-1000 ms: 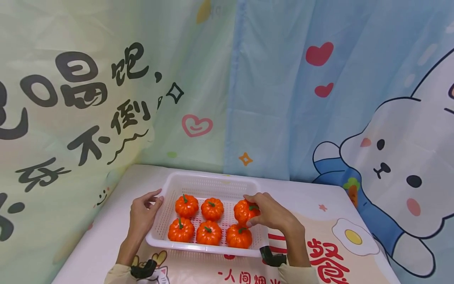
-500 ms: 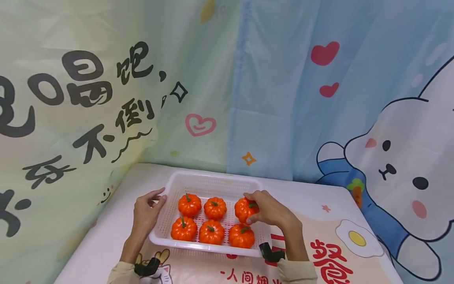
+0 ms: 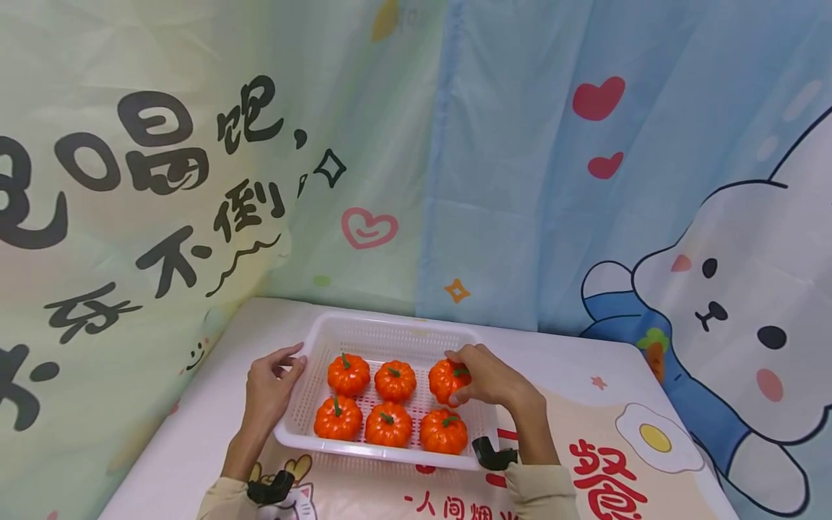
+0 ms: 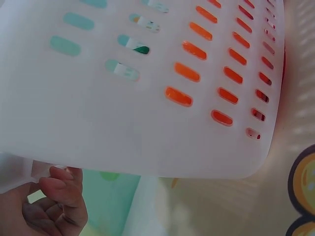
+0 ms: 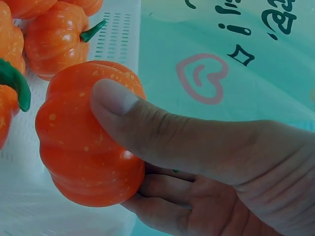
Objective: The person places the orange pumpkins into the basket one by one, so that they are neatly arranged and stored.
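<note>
A white plastic basket (image 3: 455, 461) with slotted sides holds several small orange toy pumpkins (image 3: 388, 425) with green stems, set in two rows. At its left side my left hand (image 3: 269, 384) pinches the rim; the left wrist view has the fingertips (image 4: 61, 182) right at that rim. My right hand (image 3: 497, 379) grips the back-right pumpkin (image 3: 444, 380), thumb on one side and fingers on the other. Close up in the right wrist view, that pumpkin (image 5: 88, 142) tilts between thumb and fingers, its stem hidden from that side.
The table (image 3: 552, 354) under the basket has a printed cover with a fried egg and red characters. Behind it hangs a blue and green curtain (image 3: 494, 180) with hearts and a white rabbit. Each wrist wears a dark strap (image 3: 494, 455).
The right hand has shifted slightly, with the gripped pumpkin raised a little away from the front-right one. The left hand stays at the basket's rim. The head view has turned slightly left.
</note>
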`<control>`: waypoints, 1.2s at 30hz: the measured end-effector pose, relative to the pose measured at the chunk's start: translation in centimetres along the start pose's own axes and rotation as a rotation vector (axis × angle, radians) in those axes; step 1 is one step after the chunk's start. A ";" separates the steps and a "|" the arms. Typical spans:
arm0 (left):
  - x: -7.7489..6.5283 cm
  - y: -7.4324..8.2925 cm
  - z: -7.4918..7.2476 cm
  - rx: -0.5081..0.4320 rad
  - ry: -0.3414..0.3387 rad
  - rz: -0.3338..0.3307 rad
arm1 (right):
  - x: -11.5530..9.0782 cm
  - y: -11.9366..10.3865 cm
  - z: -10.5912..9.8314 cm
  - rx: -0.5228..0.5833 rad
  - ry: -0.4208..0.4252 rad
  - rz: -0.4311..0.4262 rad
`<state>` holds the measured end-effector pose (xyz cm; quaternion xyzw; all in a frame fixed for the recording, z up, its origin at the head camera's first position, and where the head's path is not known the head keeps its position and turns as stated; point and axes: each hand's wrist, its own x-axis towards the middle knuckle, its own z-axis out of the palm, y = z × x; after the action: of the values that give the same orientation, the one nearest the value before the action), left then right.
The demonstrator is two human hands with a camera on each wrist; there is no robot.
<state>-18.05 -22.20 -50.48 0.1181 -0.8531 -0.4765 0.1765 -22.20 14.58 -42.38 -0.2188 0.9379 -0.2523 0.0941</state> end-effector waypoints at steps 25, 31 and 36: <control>-0.3 -0.1 0.0 -0.019 0.007 -0.010 | 2.0 0.8 1.0 0.016 -0.066 0.041; -0.2 -0.1 0.1 -0.017 0.006 -0.006 | 2.5 1.1 1.3 0.029 -0.082 0.036; -0.1 -0.2 0.1 -0.019 0.006 -0.010 | 2.9 1.2 1.5 0.023 -0.089 0.031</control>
<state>-18.02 -22.17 -50.72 0.1219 -0.8475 -0.4850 0.1778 -24.79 13.54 -44.52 -0.2140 0.9331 -0.2515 0.1424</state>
